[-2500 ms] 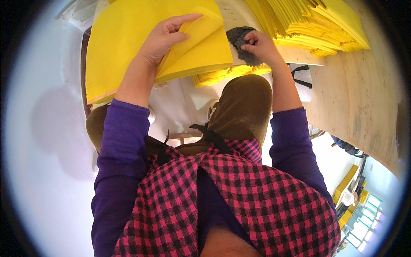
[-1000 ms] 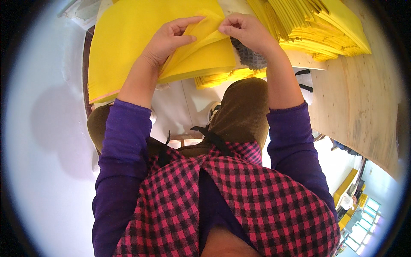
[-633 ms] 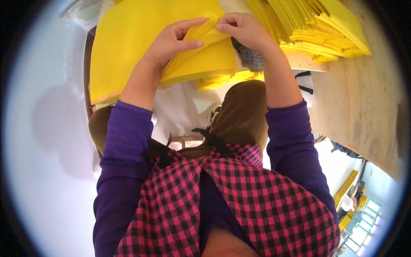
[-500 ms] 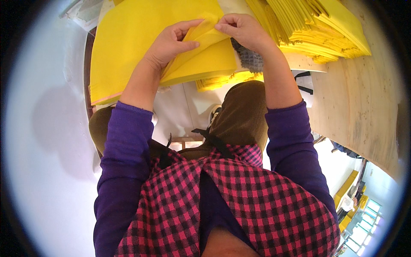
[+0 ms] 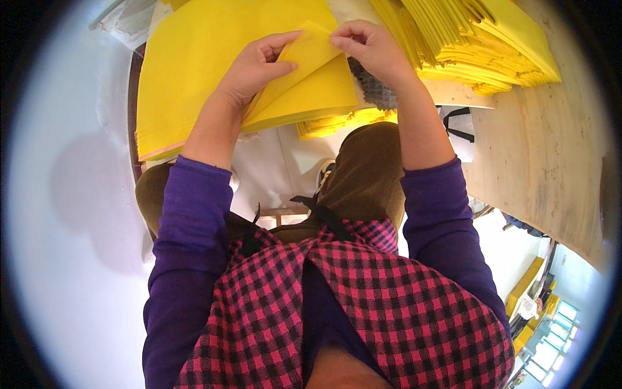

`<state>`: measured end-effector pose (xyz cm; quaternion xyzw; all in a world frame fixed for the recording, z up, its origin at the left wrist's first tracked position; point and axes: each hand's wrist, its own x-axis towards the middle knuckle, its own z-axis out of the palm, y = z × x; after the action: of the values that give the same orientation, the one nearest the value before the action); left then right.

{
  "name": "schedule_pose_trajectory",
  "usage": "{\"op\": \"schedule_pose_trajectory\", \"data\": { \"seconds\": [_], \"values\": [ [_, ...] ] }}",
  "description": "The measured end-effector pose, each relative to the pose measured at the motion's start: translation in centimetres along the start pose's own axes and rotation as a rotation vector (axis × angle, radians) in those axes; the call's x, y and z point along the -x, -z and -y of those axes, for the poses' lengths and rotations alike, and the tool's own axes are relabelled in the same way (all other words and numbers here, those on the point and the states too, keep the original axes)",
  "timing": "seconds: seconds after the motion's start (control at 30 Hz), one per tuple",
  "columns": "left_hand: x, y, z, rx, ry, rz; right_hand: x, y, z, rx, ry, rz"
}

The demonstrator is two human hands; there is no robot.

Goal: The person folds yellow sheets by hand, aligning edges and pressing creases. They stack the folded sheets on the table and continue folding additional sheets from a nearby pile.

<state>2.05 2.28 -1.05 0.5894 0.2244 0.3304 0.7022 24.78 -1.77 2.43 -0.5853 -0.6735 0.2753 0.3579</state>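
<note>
Thin yellow fabric sheets lie in a broad stack point(image 5: 188, 71) under my hands. The top yellow sheet point(image 5: 314, 52) is lifted and folded over at the stack's right part. My right hand point(image 5: 374, 50) pinches its upper right edge between thumb and fingertips. My left hand point(image 5: 260, 65) is at the sheet's left side, with the thumb on its face and the index finger along its upper edge. Its other fingers are hidden. A dark grey, textured cloth-like thing point(image 5: 372, 85) shows beneath my right wrist.
At the upper right stands a pile of folded yellow fabric pieces point(image 5: 483, 45) on a pale wooden board point(image 5: 531, 149). More yellow folds point(image 5: 346, 121) show below the stack's near edge. A white wall point(image 5: 71, 194) is on the left. My knees point(image 5: 366, 165) are under the work.
The lifted sheet, puckered before, now lies flatter and tauter between my hands. My right hand has shifted slightly to the right with its edge. My left hand has hardly moved.
</note>
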Motion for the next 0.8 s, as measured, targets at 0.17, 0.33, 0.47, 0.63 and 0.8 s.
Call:
{"op": "schedule_pose_trajectory", "data": {
  "seconds": [0.17, 0.33, 0.47, 0.63, 0.8],
  "values": [
    [-0.1, 0.3, 0.3, 0.038, 0.011, -0.001, 1.7, 1.3, -0.6, -0.009, 0.009, 0.035],
    [-0.2, 0.3, 0.4, 0.069, 0.027, -0.025, 4.3, 1.2, -1.1, 0.051, 0.115, 0.237],
    [-0.1, 0.0, 0.3, 0.05, -0.002, -0.032, 4.3, 0.3, -1.9, 0.042, 0.04, 0.226],
    [-0.1, -0.1, 0.2, 0.054, 0.004, -0.031, 3.7, 0.2, -2.3, -0.115, -0.086, 0.24],
    [-0.1, -0.1, 0.3, 0.106, 0.012, -0.021, 3.0, 0.9, -1.6, -0.049, -0.017, 0.244]
  ]
}}
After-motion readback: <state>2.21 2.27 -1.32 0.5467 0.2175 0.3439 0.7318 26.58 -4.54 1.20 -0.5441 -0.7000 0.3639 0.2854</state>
